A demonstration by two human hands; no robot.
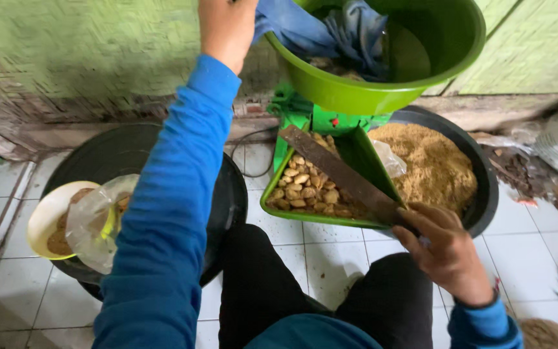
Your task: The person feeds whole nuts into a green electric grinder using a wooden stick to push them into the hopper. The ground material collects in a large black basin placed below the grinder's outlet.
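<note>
Head view: right grip pinches flat stick over nuts; left grip state unclear

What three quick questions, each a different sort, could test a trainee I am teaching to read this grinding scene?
1. True or false: the right hand holds one end of the long flat dark wooden stick.
2. What lies in the green plastic feed tray under the stick? A) pale brown kernels B) white rice C) red chillies
3. Fill in: the wide black round tub to the right of the tray holds a heap of brown ____.

Key: 1 true; 2 A, the pale brown kernels; 3 powder, the brown ground powder.
</note>
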